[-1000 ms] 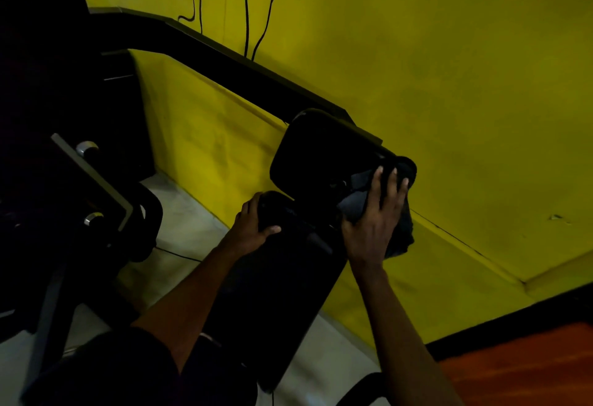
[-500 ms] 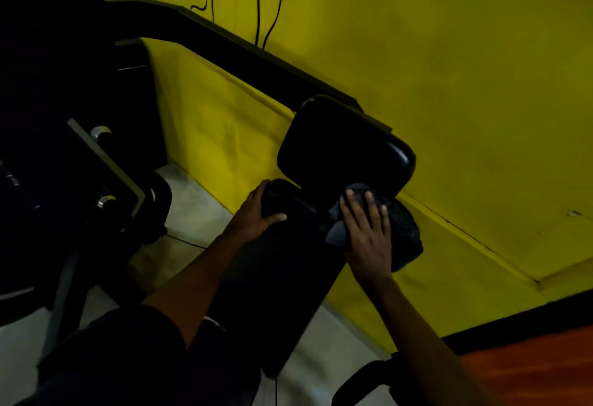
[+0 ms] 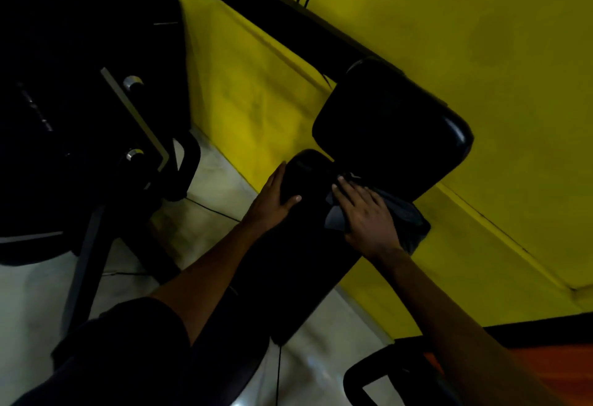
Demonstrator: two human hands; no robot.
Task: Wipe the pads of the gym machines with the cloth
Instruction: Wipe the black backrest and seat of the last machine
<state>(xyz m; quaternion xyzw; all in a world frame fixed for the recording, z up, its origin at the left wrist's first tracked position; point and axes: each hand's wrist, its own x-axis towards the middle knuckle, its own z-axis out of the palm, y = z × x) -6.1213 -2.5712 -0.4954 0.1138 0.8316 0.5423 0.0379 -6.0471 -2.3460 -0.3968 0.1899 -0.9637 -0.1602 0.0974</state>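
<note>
Fingers (image 3: 346,190): right hand (image 3: 369,218) spread flat on cloth (image 3: 406,213); left hand (image 3: 272,200) gripping pad (image 3: 298,271) top corner.
Cloth: likely soft, limp; press under palm.

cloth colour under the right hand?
Dark grey cloth, head view, flat under the right hand.

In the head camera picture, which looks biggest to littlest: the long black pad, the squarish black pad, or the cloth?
1. Long black pad, though it is nearer the camera.
2. Squarish black pad.
3. Cloth, partly hidden under the right hand.
</note>
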